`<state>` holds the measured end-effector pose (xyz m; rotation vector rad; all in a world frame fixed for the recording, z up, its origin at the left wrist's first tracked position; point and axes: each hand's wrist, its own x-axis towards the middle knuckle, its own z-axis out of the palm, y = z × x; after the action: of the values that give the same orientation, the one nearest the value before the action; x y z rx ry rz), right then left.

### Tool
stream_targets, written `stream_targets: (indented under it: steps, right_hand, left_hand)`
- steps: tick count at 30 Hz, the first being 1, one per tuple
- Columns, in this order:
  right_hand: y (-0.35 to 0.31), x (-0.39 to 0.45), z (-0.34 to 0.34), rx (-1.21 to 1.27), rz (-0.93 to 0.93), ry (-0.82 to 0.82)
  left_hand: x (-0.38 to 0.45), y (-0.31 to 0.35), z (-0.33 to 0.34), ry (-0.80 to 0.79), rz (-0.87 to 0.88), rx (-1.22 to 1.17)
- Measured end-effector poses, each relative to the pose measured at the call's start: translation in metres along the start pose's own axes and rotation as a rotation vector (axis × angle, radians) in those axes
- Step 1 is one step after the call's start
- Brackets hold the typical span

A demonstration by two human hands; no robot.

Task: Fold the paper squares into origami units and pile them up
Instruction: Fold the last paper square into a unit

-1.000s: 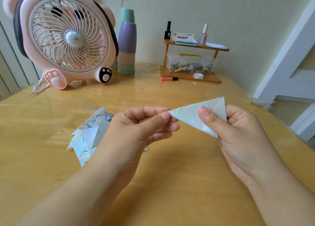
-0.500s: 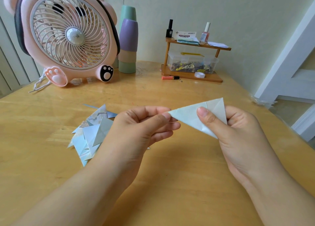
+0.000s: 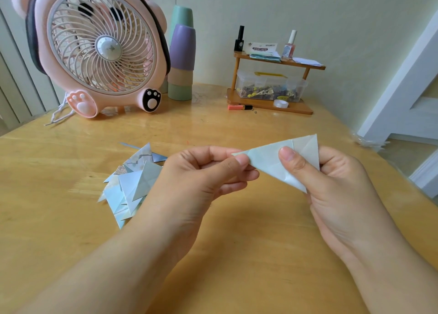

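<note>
Above the wooden table (image 3: 237, 230) I hold a pale blue folded paper triangle (image 3: 267, 162) between both hands. My left hand (image 3: 199, 178) pinches its pointed left tip between thumb and fingers. My right hand (image 3: 336, 183) grips the wide right end, thumb pressed on the front face and fingers behind. A pile of folded paper units (image 3: 132, 181), pale blue with some printed pieces, lies on the table to the left, partly hidden by my left forearm.
A pink bear-shaped fan (image 3: 99, 48) stands at the back left beside stacked pastel cups (image 3: 181, 62). A small wooden shelf (image 3: 270, 103) with bottles, a clip box and tape sits at the back. An orange tube (image 3: 239, 107) lies before it. The table edge runs along the right.
The hands and the paper triangle stay almost where they were. Only the view has shifted slightly.
</note>
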<state>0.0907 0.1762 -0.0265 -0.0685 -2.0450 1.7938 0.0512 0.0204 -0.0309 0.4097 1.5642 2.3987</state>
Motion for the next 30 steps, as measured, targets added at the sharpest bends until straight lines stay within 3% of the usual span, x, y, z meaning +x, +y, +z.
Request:
stream_targets:
  steps: [22,26,30]
  right_hand:
    - [0.0005,0.0009,-0.0011,0.07,0.106,-0.04]
    - [-0.0007,0.0013,-0.0015,0.087,0.113,-0.031]
    - [-0.0017,-0.0002,-0.0013,0.075,0.102,-0.08]
  left_hand:
    - [-0.0001,0.0028,-0.0008,-0.009,-0.145,-0.12]
    - [0.0014,0.0029,-0.0002,0.046,-0.069,-0.093]
    - [-0.0014,0.001,0.0021,0.004,0.079,0.015]
